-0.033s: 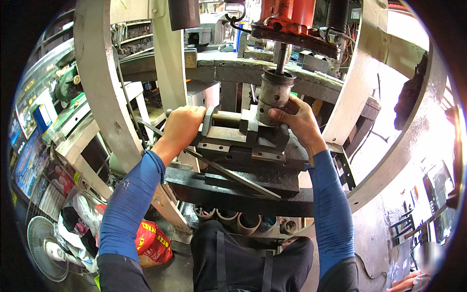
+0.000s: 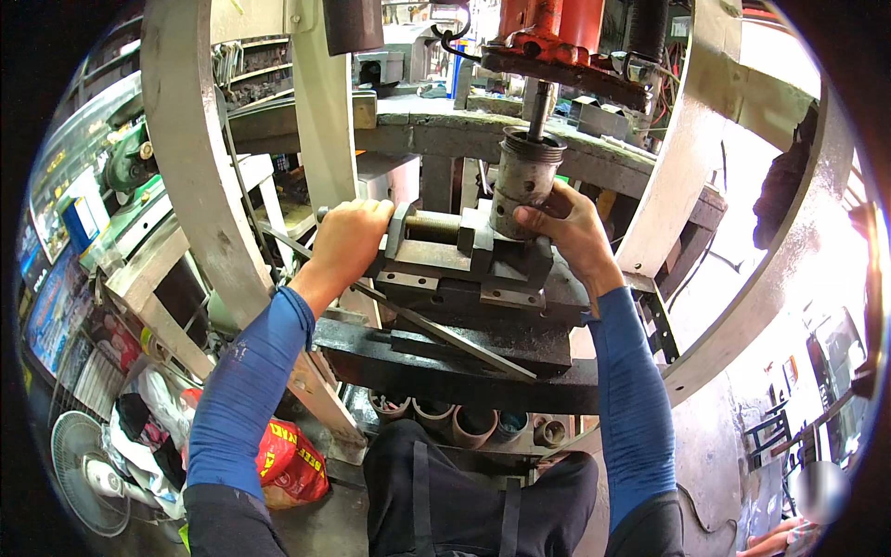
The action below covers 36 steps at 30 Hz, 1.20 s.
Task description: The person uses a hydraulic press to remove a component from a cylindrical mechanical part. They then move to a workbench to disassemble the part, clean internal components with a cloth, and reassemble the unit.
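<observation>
A grey metal piston [image 2: 525, 176], with ring grooves round its top and holes in its side, stands upright in the jaws of a steel vise [image 2: 445, 255]. My right hand [image 2: 575, 227] is wrapped round the piston's lower right side, thumb in front. On the left, my left hand [image 2: 351, 239] closes over the end of the vise, where its handle is; the fingers hide most of what they grip. A slim steel rod [image 2: 538, 111] comes down from the red press ram [image 2: 557, 42] to the piston's open top.
Pale steel press posts [image 2: 209, 158] rise on both sides. A long flat bar [image 2: 455, 342] slants across the black press bed [image 2: 445, 371]. Below stand several round containers [image 2: 475, 422]. At lower left are a fan [image 2: 88, 473] and a red bag [image 2: 295, 464]; a workbench [image 2: 399, 135] lies behind.
</observation>
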Motion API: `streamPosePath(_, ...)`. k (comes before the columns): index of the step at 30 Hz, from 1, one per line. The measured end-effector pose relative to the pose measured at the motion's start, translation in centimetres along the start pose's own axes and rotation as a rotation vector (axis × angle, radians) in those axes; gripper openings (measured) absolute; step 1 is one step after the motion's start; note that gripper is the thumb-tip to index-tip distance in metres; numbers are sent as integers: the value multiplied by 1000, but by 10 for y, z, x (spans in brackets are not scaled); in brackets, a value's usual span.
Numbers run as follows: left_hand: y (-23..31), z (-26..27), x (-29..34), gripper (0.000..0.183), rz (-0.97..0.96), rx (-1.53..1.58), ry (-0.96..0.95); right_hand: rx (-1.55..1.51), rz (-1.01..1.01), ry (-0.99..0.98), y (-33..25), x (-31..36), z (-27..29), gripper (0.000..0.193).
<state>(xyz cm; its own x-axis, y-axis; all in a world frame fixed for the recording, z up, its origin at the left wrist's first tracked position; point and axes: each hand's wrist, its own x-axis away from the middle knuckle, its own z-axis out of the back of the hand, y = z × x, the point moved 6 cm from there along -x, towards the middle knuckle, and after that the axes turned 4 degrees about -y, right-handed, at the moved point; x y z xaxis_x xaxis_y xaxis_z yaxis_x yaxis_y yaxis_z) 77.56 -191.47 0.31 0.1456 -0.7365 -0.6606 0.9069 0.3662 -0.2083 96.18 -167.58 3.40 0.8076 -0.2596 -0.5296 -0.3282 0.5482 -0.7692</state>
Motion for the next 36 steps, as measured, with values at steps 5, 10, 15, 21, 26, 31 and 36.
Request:
streamPosePath(5,-8,0,-9,23,-153,75,-42,-110,58,-4,-1,-7,0,48)
streamPosePath(10,-11,2,-16,18,-91,52,-193,-16,-2,4,-3,-2,3,48)
streamPosePath(15,-9,9,-14,13,-59,-9,-91,-49,60,-25,-2,-6,3,49)
streamPosePath(21,-5,7,-7,12,-18,-8,6,-21,60,-44,6,-11,4,53)
streamPosePath(26,-2,8,-14,36,18,-18,-133,17,68,-17,7,-10,7,52)
streamPosePath(31,-15,5,-17,31,-123,154,-163,-44,70,-42,1,-11,7,50)
streamPosePath(36,-11,6,-18,21,-67,37,-171,-60,25,-64,5,-10,7,50)
